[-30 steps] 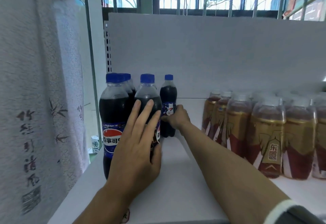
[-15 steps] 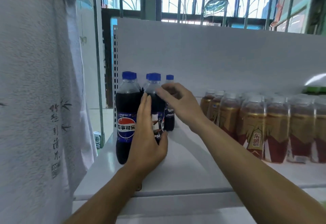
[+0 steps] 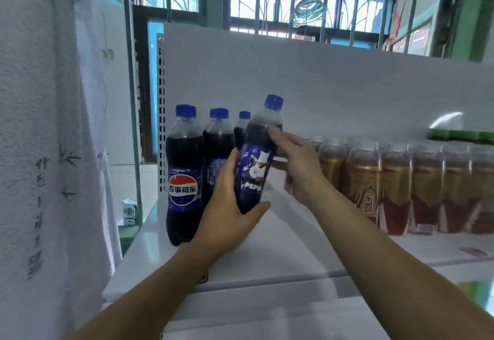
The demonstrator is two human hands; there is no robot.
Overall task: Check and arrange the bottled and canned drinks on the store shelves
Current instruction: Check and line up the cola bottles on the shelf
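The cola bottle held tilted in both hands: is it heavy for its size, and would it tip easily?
Probably fairly heavy: the cola bottle looks nearly full of dark liquid. Being tall and narrow, it may tip if set down tilted as it is now. The left hand holds its lower part and the right hand its shoulder, so slipping seems unlikely.

rear cola bottle (image 3: 240, 129) mostly hidden, amber bottles (image 3: 427, 184) blurred

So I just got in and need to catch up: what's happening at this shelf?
A person is holding one Pepsi bottle tilted in both hands, left hand round its lower half, right hand at its shoulder. Other cola bottles stand on the shelf to its left; amber drinks line the right.
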